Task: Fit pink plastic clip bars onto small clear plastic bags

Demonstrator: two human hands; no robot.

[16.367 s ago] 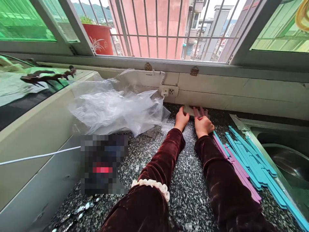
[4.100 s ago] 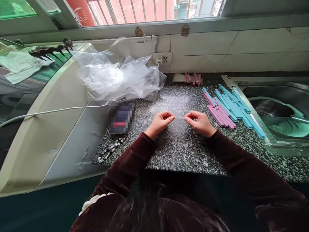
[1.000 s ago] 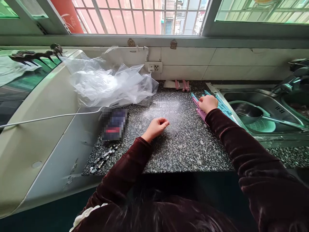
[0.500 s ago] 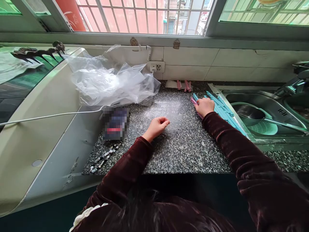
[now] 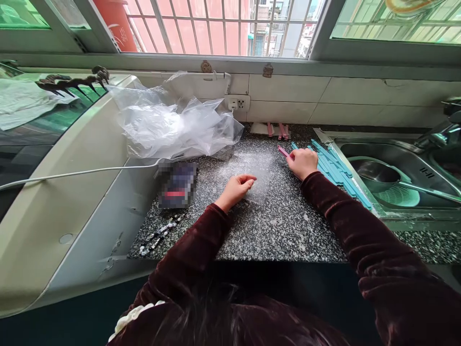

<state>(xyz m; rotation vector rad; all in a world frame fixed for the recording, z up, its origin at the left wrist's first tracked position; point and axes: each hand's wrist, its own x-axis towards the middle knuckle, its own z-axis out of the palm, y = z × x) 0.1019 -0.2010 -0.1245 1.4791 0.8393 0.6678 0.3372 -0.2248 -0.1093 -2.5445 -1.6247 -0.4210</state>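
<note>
In the middle of the speckled counter, my left hand (image 5: pixel 236 191) pinches the near edge of a small clear plastic bag (image 5: pixel 260 185), which is hard to make out against the stone. To the right, my right hand (image 5: pixel 303 163) is closed on a thin pink strip (image 5: pixel 283 151); its front end sticks out to the left past my fingers. Beside and partly behind that hand lies a loose pile of light blue strips (image 5: pixel 333 166). Against the back wall are several pink strips (image 5: pixel 283 131) on small clear bags (image 5: pixel 259 128).
A heap of clear plastic bags (image 5: pixel 173 125) fills the back left. Nearer lie a blurred dark packet (image 5: pixel 179 185) and a shiny beaded band (image 5: pixel 158 235). A white cable (image 5: pixel 79 174) crosses the left side. At right is a steel sink (image 5: pixel 442 187) holding a pan (image 5: pixel 374 173).
My right hand has shifted slightly left, away from the blue strips, with the pink strip in it. My left hand stays at the same spot on the clear bag. The view has tilted slightly.
</note>
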